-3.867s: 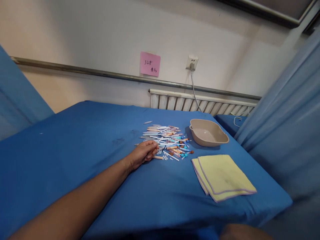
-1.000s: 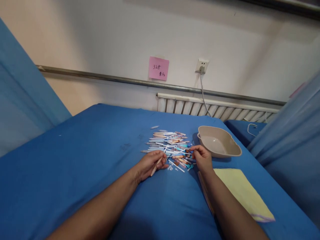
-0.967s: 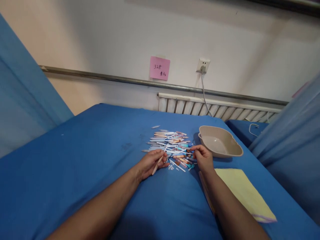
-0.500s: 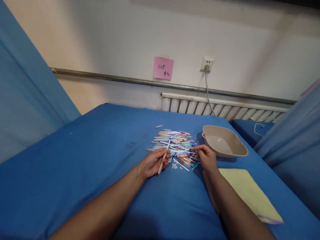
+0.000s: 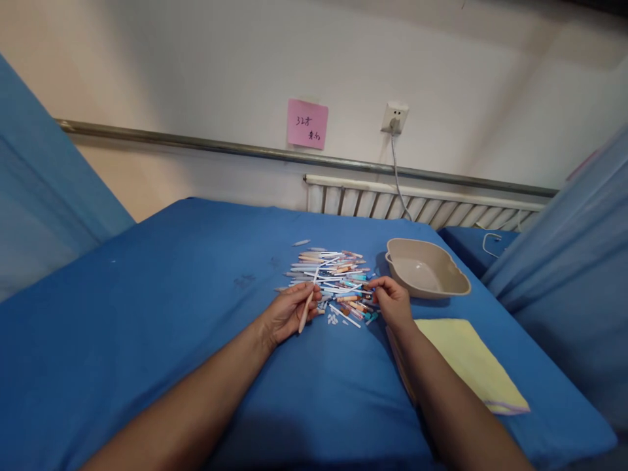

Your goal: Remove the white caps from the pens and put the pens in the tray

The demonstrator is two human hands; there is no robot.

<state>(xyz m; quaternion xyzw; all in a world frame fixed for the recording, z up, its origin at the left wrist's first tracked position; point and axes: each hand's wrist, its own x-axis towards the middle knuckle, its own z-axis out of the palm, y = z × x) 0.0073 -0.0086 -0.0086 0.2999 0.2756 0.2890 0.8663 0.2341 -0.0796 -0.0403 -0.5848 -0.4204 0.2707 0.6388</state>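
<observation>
A heap of thin coloured sticks and small tubes (image 5: 331, 278) lies on the blue sheet (image 5: 171, 275). My left hand (image 5: 287, 315) rests at the heap's near left edge, fingers closed round a pale stick (image 5: 307, 303) that points up and away. At the heap's right edge my right hand (image 5: 391, 299) pinches something small that I cannot make out. Several tiny white pieces (image 5: 333, 320) lie loose between the two hands.
A beige dish (image 5: 426, 275) sits just right of the heap. A folded yellow cloth (image 5: 466, 363) lies under my right forearm. Blue curtains hang at both sides. A pink note (image 5: 307, 123), a wall socket (image 5: 394, 118) and a radiator (image 5: 422, 203) are behind.
My right hand has come in from out of view to the heap's right edge. My left hand has taken up a pale stick and tilted it more upright.
</observation>
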